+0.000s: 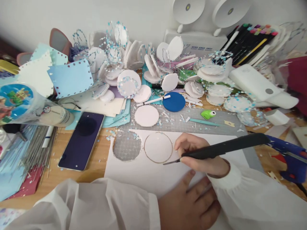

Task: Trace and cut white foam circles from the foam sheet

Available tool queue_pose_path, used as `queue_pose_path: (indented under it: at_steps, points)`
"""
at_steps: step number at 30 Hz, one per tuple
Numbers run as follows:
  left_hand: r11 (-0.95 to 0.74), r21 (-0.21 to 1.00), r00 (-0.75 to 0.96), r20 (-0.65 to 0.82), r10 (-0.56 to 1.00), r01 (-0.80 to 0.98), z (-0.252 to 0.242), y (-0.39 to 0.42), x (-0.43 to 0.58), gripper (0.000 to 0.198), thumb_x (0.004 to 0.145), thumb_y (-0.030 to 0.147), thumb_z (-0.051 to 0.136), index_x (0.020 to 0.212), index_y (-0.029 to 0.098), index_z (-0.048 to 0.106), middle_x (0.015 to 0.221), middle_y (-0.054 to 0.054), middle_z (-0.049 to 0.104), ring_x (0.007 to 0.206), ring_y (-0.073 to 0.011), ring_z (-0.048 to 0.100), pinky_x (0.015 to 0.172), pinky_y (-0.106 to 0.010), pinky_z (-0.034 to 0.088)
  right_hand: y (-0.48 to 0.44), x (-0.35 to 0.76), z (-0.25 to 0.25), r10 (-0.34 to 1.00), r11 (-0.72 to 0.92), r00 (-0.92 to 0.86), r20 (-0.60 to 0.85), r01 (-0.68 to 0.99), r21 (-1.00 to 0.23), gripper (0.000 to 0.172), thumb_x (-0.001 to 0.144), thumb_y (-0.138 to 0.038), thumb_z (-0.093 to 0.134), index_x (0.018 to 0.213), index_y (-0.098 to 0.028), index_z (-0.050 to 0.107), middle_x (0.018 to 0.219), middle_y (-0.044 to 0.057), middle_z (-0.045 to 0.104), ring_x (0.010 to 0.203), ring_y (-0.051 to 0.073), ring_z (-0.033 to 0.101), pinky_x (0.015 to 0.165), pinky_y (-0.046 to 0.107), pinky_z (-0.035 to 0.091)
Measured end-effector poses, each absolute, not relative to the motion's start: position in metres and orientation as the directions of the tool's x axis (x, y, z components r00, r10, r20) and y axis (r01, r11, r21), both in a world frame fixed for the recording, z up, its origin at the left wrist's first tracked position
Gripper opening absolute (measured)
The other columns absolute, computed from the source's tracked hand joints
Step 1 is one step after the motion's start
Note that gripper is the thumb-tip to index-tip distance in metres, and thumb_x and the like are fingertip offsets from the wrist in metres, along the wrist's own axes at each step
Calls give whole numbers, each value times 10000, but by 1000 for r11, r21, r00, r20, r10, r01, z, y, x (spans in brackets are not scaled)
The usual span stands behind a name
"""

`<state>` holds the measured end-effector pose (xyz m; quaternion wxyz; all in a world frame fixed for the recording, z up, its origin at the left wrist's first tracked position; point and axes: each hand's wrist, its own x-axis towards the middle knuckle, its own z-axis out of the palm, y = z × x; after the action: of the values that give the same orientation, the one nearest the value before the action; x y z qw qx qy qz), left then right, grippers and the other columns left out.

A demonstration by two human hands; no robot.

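Observation:
My right hand grips a black utility knife, its narrow blade pointing left. The blade tip is close to the lower right of a circle outline marked on a white foam board. Left of that outline, a round hole in the board shows the grey cutting mat. My left hand lies flat on the board's near part, fingers spread and holding nothing. Just beyond the board lie a white disc and a blue disc, with a white pen against the blue one.
White discs with blue-dotted trim crowd the back. A phone and thin wire stems lie left. A clear cup lies at far left. A blue glue gun, green punch and markers are on the right.

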<state>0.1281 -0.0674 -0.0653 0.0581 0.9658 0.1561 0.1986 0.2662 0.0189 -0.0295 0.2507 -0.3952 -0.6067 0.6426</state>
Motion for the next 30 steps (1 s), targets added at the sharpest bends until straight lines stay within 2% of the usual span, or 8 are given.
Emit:
queue_pose_path:
  at_steps: [5, 11, 14, 19, 26, 30]
  points:
    - [-939, 187, 853, 395, 341, 288, -70, -70, 128, 333, 957, 215, 403, 1231, 195, 593, 1316, -69, 579, 1265, -305, 477, 1057, -546, 285, 17, 267, -31, 762, -153, -607, -225, 169, -974, 294, 763, -155, 599, 974, -217, 404, 607, -82, 473, 504, 64, 395, 477, 181, 304]
    - [-943, 182, 871, 367, 328, 278, -68, -70, 128, 339, 956, 207, 400, 1233, 197, 596, 1302, -69, 592, 1227, -283, 504, 1013, -501, 339, 15, 262, -26, 784, -122, -574, -236, 229, -966, 299, 701, -103, 587, 875, -232, 381, 603, -92, 447, 510, 66, 383, 482, 181, 302]
    - [-944, 177, 872, 367, 325, 277, -67, -69, 128, 346, 955, 196, 400, 1244, 200, 590, 1303, -66, 593, 1218, -280, 513, 969, -466, 372, 15, 259, -20, 788, -156, -538, -301, 298, -942, 267, 687, -120, 584, 811, -227, 374, 584, -91, 442, 495, 64, 377, 468, 180, 295]
    - [-938, 201, 850, 401, 341, 282, -67, -68, 129, 315, 950, 198, 419, 1181, 194, 633, 1246, -57, 632, 1189, -277, 537, 985, -475, 352, 17, 257, -10, 731, -281, -531, -430, 340, -897, 265, 727, -168, 591, 837, -229, 358, 534, -100, 477, 463, 61, 386, 453, 167, 294]
    - [-943, 201, 878, 352, 324, 267, -66, -68, 127, 345, 963, 219, 386, 1247, 183, 579, 1322, -75, 573, 1263, -296, 473, 1083, -569, 232, 19, 261, -12, 725, -248, -581, -370, 281, -927, 269, 763, -209, 593, 841, -228, 336, 536, -106, 406, 479, 59, 338, 451, 165, 270]
    - [-945, 187, 885, 339, 318, 268, -66, -68, 126, 363, 967, 217, 368, 1273, 180, 559, 1345, -79, 556, 1288, -310, 452, 1086, -584, 228, 21, 263, -13, 726, -218, -602, -333, 259, -941, 270, 756, -211, 597, 822, -226, 335, 565, -96, 388, 503, 62, 339, 457, 164, 263]
